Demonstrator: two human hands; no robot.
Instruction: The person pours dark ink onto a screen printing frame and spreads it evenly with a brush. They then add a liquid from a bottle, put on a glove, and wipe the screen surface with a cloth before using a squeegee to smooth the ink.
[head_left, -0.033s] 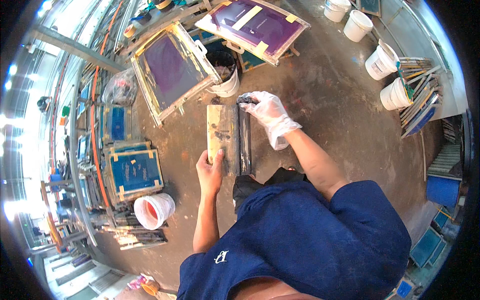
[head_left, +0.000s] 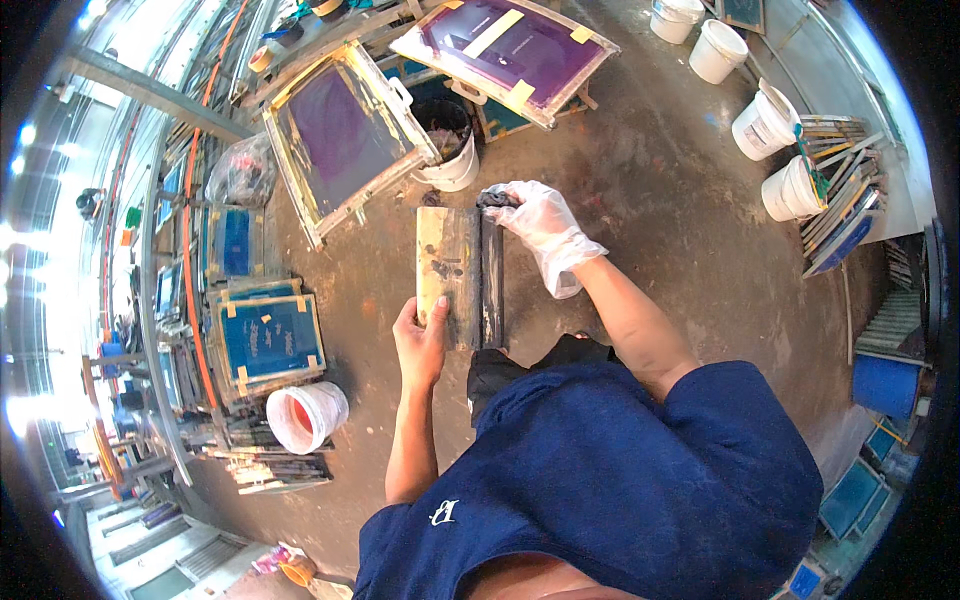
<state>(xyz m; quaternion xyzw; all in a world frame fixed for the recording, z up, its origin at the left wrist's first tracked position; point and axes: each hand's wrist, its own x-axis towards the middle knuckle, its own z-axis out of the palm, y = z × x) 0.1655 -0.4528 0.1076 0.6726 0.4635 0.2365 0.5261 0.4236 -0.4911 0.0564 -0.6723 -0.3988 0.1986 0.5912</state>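
Observation:
I hold a long squeegee [head_left: 455, 275] with a pale wooden handle and a dark rubber blade, ink-smeared, out in front of me above the floor. My left hand [head_left: 420, 340] is bare and grips its near end. My right hand [head_left: 540, 225] wears a clear plastic glove and presses a dark rag [head_left: 497, 200] against the far end of the blade. Just beyond the squeegee stands a white bucket [head_left: 455, 178] with dark ink inside.
Two purple-meshed printing screens [head_left: 340, 140] [head_left: 505, 45] lean near the bucket. Blue screens [head_left: 268, 340] are stacked at the left beside a white bucket with red inside [head_left: 305, 415]. More white buckets [head_left: 765, 120] and a squeegee rack [head_left: 840, 190] stand at the right on stained concrete floor.

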